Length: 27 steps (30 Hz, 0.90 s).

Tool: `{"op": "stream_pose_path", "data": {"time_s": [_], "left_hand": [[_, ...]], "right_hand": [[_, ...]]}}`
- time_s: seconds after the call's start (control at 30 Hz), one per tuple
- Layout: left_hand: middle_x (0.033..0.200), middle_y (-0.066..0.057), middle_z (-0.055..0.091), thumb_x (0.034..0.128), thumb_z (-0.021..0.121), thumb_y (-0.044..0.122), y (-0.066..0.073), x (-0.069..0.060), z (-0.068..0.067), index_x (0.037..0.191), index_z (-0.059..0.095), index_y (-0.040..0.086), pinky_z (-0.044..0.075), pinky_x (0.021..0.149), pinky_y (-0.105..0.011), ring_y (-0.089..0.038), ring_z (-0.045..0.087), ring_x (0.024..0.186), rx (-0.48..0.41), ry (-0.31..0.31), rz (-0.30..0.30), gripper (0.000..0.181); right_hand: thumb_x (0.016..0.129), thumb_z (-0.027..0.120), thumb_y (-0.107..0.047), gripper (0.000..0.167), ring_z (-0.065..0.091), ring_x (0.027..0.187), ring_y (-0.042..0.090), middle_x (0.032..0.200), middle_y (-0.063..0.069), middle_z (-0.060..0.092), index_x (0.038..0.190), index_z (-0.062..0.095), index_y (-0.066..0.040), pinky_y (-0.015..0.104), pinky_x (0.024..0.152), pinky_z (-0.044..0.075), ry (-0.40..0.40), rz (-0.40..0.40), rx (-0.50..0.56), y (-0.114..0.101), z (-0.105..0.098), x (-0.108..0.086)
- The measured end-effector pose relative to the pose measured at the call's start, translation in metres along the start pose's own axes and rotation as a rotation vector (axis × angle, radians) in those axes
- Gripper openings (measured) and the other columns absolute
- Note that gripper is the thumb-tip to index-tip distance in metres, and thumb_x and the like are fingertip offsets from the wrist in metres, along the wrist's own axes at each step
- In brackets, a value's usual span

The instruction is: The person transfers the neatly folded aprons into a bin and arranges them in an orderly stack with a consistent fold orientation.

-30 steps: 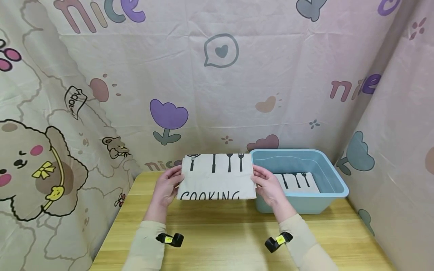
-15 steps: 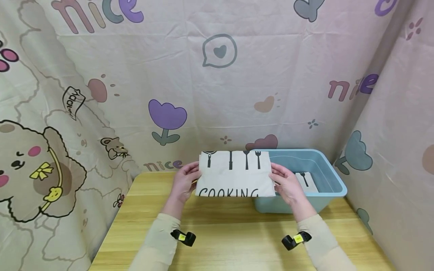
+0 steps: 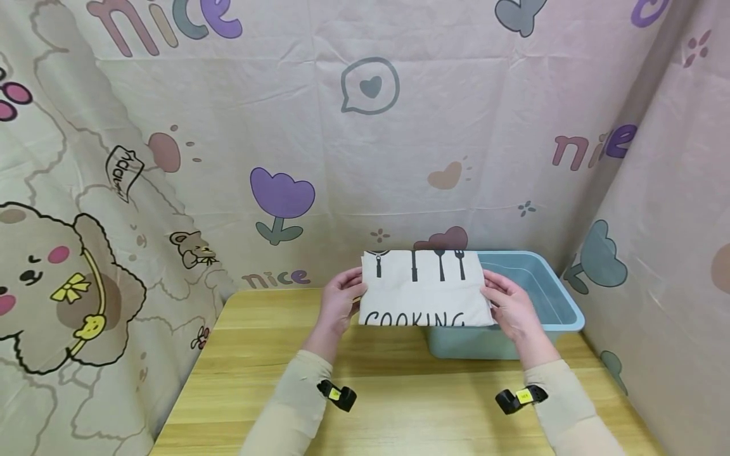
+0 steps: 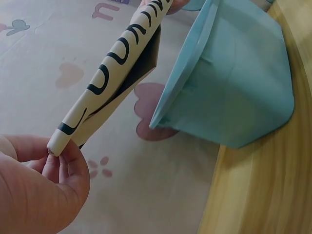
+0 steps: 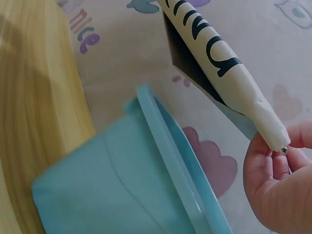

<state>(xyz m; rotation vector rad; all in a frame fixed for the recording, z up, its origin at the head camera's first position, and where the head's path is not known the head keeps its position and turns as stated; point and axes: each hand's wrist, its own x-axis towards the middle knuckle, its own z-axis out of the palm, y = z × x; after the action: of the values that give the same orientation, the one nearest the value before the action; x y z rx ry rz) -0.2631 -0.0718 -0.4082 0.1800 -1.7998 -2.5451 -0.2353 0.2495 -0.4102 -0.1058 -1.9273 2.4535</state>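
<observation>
A folded white cloth (image 3: pixel 424 291) with dark cutlery prints and the word "COOKING" is held up level between both hands. At its left edge the left hand (image 3: pixel 340 301) pinches it, thumb above and fingers beneath. The right hand (image 3: pixel 511 306) grips the opposite edge the same way. Behind and below the cloth stands a blue plastic bin (image 3: pixel 550 297), whose left part the cloth covers in the head view. Both wrist views show the cloth's folded front edge (image 4: pixel 109 73) above the bin's rim (image 5: pixel 168 146), apart from it. The bin's floor is hidden.
The bin stands on a wooden table (image 3: pixel 388 392) at the back right. A printed curtain (image 3: pixel 365 158) hangs close behind the table and along both sides. Each wrist wears a small black camera on a strap.
Both hands have carried the cloth to the right, from beside the bin to partly over it. The printed white cloth seen earlier inside the bin is now hidden from view.
</observation>
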Motion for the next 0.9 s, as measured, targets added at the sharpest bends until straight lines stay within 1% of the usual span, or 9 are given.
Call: {"op": "stream_pose_path", "data": {"time_s": [0.07, 0.23, 0.3, 0.37, 0.43, 0.53, 0.6, 0.73, 0.9], "left_hand": [[0.102, -0.005, 0.068, 0.0876, 0.062, -0.012, -0.001, 0.001, 0.007, 0.125, 0.064, -0.001, 0.055, 0.065, -0.030, -0.015, 0.064, 0.082, -0.005, -0.001, -0.001, 0.039], [0.101, -0.005, 0.069, 0.0869, 0.063, -0.012, -0.005, 0.003, 0.026, 0.125, 0.065, -0.001, 0.055, 0.064, -0.029, -0.015, 0.064, 0.083, -0.012, -0.005, -0.006, 0.040], [0.100, -0.004, 0.069, 0.0865, 0.063, -0.012, -0.007, 0.004, 0.034, 0.125, 0.065, 0.000, 0.055, 0.064, -0.028, -0.015, 0.064, 0.084, -0.013, -0.009, -0.010, 0.040], [0.100, -0.005, 0.069, 0.0860, 0.063, -0.013, -0.009, 0.004, 0.041, 0.124, 0.065, 0.000, 0.055, 0.064, -0.028, -0.015, 0.064, 0.085, -0.016, -0.015, -0.015, 0.040], [0.102, -0.006, 0.069, 0.0862, 0.062, -0.013, -0.012, 0.005, 0.049, 0.124, 0.065, 0.000, 0.055, 0.066, -0.028, -0.014, 0.064, 0.085, -0.015, -0.020, -0.020, 0.041], [0.104, -0.008, 0.068, 0.0857, 0.062, -0.014, -0.015, 0.006, 0.060, 0.124, 0.066, 0.000, 0.056, 0.068, -0.030, -0.015, 0.064, 0.087, -0.010, -0.024, -0.021, 0.041], [0.105, -0.009, 0.068, 0.0855, 0.061, -0.015, -0.018, 0.006, 0.067, 0.123, 0.067, 0.000, 0.057, 0.070, -0.031, -0.015, 0.064, 0.087, -0.007, -0.025, -0.021, 0.041], [0.104, -0.010, 0.068, 0.0841, 0.062, -0.015, -0.024, 0.007, 0.079, 0.121, 0.068, 0.000, 0.057, 0.071, -0.033, -0.017, 0.064, 0.087, -0.009, -0.028, -0.022, 0.041], [0.101, -0.008, 0.069, 0.0825, 0.063, -0.015, -0.031, 0.010, 0.093, 0.119, 0.070, 0.001, 0.055, 0.066, -0.029, -0.016, 0.064, 0.086, -0.003, -0.022, -0.028, 0.040]], "right_hand": [[0.098, 0.058, -0.002, 0.038, 0.061, 0.089, 0.005, 0.101, -0.010, 0.064, 0.135, 0.057, -0.009, 0.024, 0.072, 0.053, 0.008, -0.004, -0.001, -0.004, -0.005, 0.001], [0.099, 0.058, -0.004, 0.050, 0.058, 0.093, 0.004, 0.104, -0.011, 0.062, 0.147, 0.045, -0.003, 0.022, 0.074, 0.052, 0.039, -0.012, -0.034, -0.012, -0.019, 0.004], [0.099, 0.059, -0.005, 0.052, 0.058, 0.094, 0.004, 0.105, -0.011, 0.061, 0.148, 0.043, -0.004, 0.021, 0.075, 0.053, 0.062, -0.010, -0.057, -0.013, -0.026, 0.006], [0.098, 0.059, -0.005, 0.050, 0.058, 0.093, 0.004, 0.105, -0.010, 0.061, 0.147, 0.046, -0.005, 0.020, 0.075, 0.053, 0.081, -0.015, -0.057, -0.014, -0.033, 0.008], [0.098, 0.059, -0.003, 0.046, 0.060, 0.092, 0.004, 0.104, -0.010, 0.063, 0.143, 0.052, -0.008, 0.020, 0.074, 0.054, 0.094, -0.028, -0.041, -0.015, -0.040, 0.010], [0.097, 0.059, -0.001, 0.039, 0.061, 0.089, 0.003, 0.100, -0.012, 0.066, 0.134, 0.062, -0.012, 0.019, 0.072, 0.054, 0.094, -0.047, -0.017, -0.017, -0.049, 0.012], [0.097, 0.060, -0.002, 0.037, 0.061, 0.088, 0.003, 0.098, -0.013, 0.067, 0.131, 0.065, -0.014, 0.019, 0.071, 0.053, 0.099, -0.049, -0.020, -0.019, -0.055, 0.013], [0.097, 0.062, -0.005, 0.039, 0.062, 0.085, 0.003, 0.096, -0.015, 0.067, 0.135, 0.063, -0.015, 0.019, 0.069, 0.054, 0.129, -0.019, -0.062, -0.021, -0.066, 0.015], [0.097, 0.063, -0.011, 0.045, 0.060, 0.085, 0.004, 0.097, -0.017, 0.065, 0.142, 0.056, -0.014, 0.019, 0.069, 0.053, 0.174, 0.019, -0.116, -0.022, -0.078, 0.019]]}}
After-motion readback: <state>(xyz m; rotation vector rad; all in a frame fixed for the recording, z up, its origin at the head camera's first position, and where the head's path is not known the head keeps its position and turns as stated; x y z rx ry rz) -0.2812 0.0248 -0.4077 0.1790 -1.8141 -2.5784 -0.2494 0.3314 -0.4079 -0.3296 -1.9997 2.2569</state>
